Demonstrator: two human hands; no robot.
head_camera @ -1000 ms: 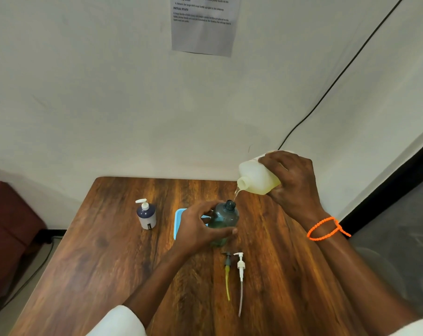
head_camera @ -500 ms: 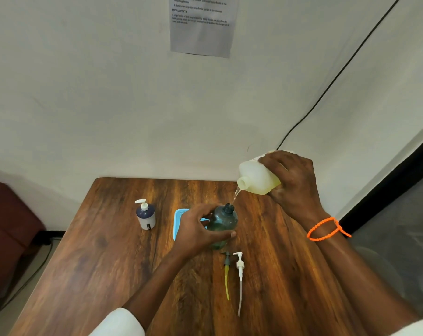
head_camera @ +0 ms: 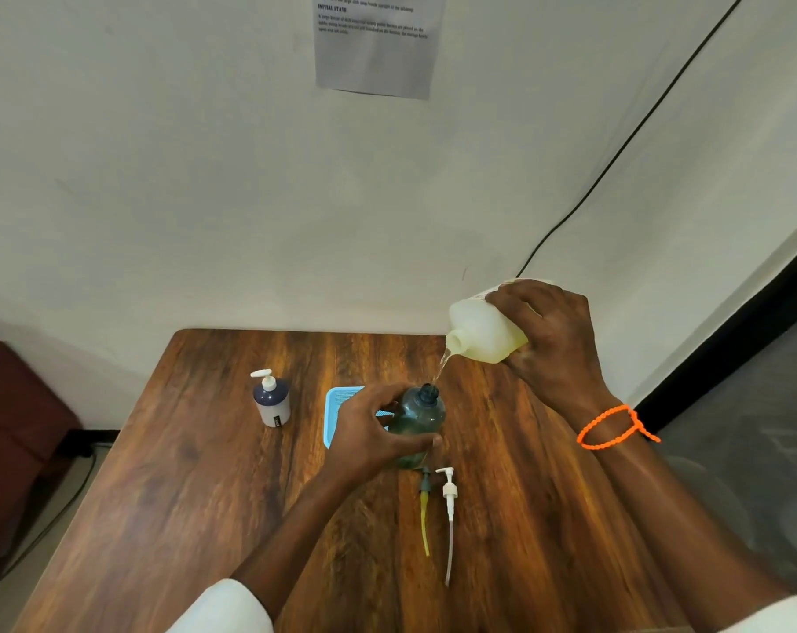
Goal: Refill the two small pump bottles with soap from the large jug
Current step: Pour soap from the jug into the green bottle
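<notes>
**Soap poured from jug into green bottle**

The right hand (head_camera: 553,341) gripped the tilted jug (head_camera: 483,331), fingers curled over its top, and a thin stream of soap (head_camera: 442,370) fell from its mouth to the open neck of the green bottle (head_camera: 418,420). The left hand (head_camera: 370,438) held that bottle upright on the desk (head_camera: 195,486), fingers wrapped round it. Two pump heads (head_camera: 438,513) lay just near of it. A second pump bottle (head_camera: 271,397) stood apart, far left, pump fitted.

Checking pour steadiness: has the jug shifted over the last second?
No. The jug hangs at the table's far right corner as before, tilted over the green bottle.
</notes>
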